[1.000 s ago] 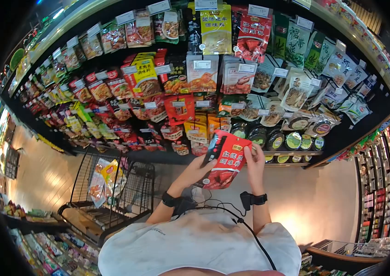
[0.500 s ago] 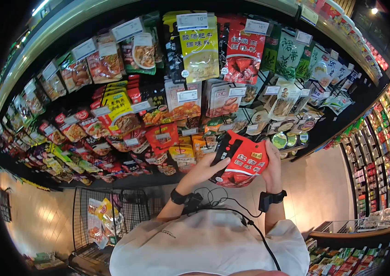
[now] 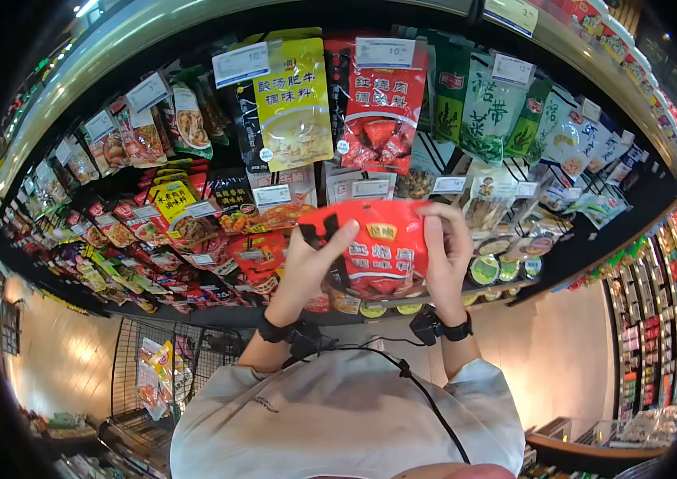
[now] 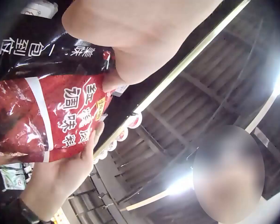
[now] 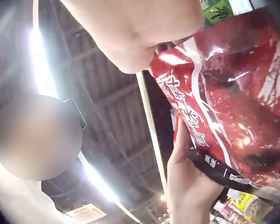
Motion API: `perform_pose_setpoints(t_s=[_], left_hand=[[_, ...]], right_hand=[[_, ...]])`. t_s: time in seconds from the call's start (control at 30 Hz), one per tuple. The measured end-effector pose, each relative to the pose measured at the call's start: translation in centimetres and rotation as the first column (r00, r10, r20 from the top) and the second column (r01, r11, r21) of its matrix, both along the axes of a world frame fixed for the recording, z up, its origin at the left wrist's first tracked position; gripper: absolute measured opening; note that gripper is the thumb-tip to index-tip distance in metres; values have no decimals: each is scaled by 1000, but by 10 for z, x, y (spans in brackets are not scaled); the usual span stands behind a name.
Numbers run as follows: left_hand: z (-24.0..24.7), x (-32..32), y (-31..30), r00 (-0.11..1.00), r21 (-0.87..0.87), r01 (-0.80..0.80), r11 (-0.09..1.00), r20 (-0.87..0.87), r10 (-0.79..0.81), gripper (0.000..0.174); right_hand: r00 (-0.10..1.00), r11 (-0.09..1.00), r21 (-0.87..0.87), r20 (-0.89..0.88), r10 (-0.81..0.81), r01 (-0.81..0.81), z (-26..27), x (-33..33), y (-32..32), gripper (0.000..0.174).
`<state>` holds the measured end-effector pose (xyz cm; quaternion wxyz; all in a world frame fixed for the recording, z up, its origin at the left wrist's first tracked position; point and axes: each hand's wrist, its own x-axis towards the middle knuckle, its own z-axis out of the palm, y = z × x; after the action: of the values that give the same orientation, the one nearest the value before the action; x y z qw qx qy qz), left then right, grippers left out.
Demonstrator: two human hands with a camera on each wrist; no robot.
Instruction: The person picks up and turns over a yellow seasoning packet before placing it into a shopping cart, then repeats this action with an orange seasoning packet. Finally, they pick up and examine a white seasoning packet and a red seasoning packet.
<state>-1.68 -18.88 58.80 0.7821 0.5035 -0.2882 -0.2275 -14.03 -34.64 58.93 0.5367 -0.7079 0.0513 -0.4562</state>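
Observation:
A red and black seasoning packet [image 3: 382, 251] with white lettering is held up in front of the rack, between both hands. My left hand [image 3: 313, 262] grips its left side, thumb lying across the front. On the opposite side my right hand [image 3: 449, 249] pinches the packet near its upper corner, thumb in front. The left wrist view shows the packet's glossy front [image 4: 18, 116] with its black side strip. Right behind it, a matching red packet [image 3: 381, 108] hangs on the rack beside a yellow seasoning packet [image 3: 294, 104].
A black wire cart [image 3: 127, 375] with a few packets [image 3: 155, 379] in it stands at lower left. Green seaweed packets [image 3: 488, 104] hang to the right, with price tags [image 3: 385, 53] in front. Round tubs [image 3: 484, 270] sit on the low shelf.
Both hands have raised the red packet forward toward the rack, and its top now leans away. The head view has shifted, bringing the hanging red and yellow packets closer and further left.

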Motion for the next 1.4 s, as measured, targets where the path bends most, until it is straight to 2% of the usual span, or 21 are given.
perform_pose_setpoints(t_s=[0.03,0.1,0.13,0.17,0.23,0.27,0.33,0.37,0.4,0.43,0.47,0.6,0.73,0.83,0.87,1.0,1.07,1.2,1.4], left_hand=[[12,-2,-7,997,-58,-38,998,-74,33,28],[23,1,-21,994,-46,-85,995,-70,82,29],[26,2,-30,988,-50,-127,991,-92,122,29],[29,3,-39,980,-56,-169,984,-117,162,29],[38,7,-54,985,-58,-152,987,-93,146,37],[45,8,-59,988,-28,-139,990,-64,137,41],[60,13,-67,995,63,-101,993,-19,102,56],[62,17,-76,957,14,-229,973,186,223,59],[64,22,-87,863,-55,-342,938,377,337,62],[67,25,-96,718,-141,-432,891,545,434,65],[78,24,-100,705,-202,-458,866,510,492,71],[102,25,-110,834,-313,-302,901,372,408,74],[113,12,-115,633,-336,-458,823,526,567,65],[120,21,-114,516,-354,-487,798,620,590,60],[121,24,-115,447,-364,-521,772,654,611,55],[123,30,-113,343,-376,-546,749,715,609,49],[123,29,-114,334,-353,-560,749,731,594,49],[121,30,-116,287,-353,-577,736,756,588,52],[117,33,-117,243,-344,-576,742,794,557,55]], right_hand=[[998,998,18,-11,60,-60,11,1,-10,30],[981,981,62,-34,189,-186,29,4,-26,33],[940,926,175,-11,341,-334,32,4,-35,39],[916,903,177,-17,400,-391,33,6,-44,46],[893,884,166,-40,449,-437,30,8,-50,54],[932,929,99,-43,361,-355,22,15,-59,59],[932,927,102,2,363,-361,27,21,-78,59],[932,926,106,22,363,-363,28,23,-86,59],[935,929,105,34,353,-355,34,24,-91,59],[941,939,66,27,337,-338,37,25,-98,59],[947,947,29,22,320,-321,39,28,-106,59],[949,947,-90,37,313,-308,49,43,-121,59],[930,931,-144,105,352,-336,60,71,-127,60],[914,918,-162,131,383,-361,69,92,-133,59],[914,918,-169,133,383,-360,71,97,-134,59],[912,913,-266,189,365,-310,83,112,-132,60],[896,904,-282,216,387,-323,92,112,-124,61],[941,922,-297,151,303,-249,94,133,-126,61],[929,937,-209,185,319,-280,91,132,-123,59]])
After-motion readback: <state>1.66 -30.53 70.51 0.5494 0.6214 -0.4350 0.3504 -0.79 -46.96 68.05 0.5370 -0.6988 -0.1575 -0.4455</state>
